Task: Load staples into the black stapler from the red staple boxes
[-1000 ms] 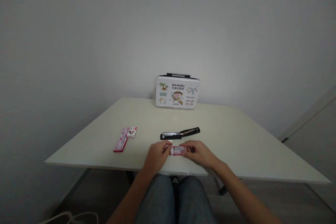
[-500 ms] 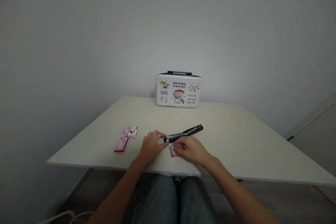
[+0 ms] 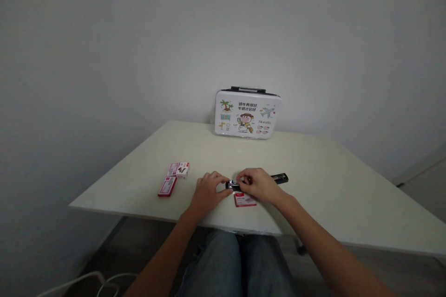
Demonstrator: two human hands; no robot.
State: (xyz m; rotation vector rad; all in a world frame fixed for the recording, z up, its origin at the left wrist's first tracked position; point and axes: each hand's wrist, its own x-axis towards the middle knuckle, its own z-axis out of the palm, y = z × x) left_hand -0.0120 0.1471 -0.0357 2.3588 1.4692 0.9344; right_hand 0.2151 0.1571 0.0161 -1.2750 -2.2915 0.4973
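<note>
Nearest me, just short of my right hand [image 3: 259, 185], a flat red-and-white box [image 3: 245, 201] is lying on the table [image 3: 313, 185]. Beyond it, the black stapler [image 3: 235, 186] is lying crosswise: my left hand [image 3: 208, 192] is pinching its left end between thumb and fingers, while my right fingertips are bunching over its middle; whether they are pinching anything, I cannot tell. Its other end is showing past my right knuckles, apparently opened out, the hinge being hidden. I am judging it light but stiff, robust rather than fragile, its metal channel probably slick and its hinge liable to swing. The black outer sides near the end are looking like the safer hold, skin clear of the metal tip. Well left of my left grip, three small boxes [image 3: 167, 186] are sitting close together. Farthest, beyond both grips, a white printed case [image 3: 226, 127] is standing near the wall [image 3: 139, 55].
</note>
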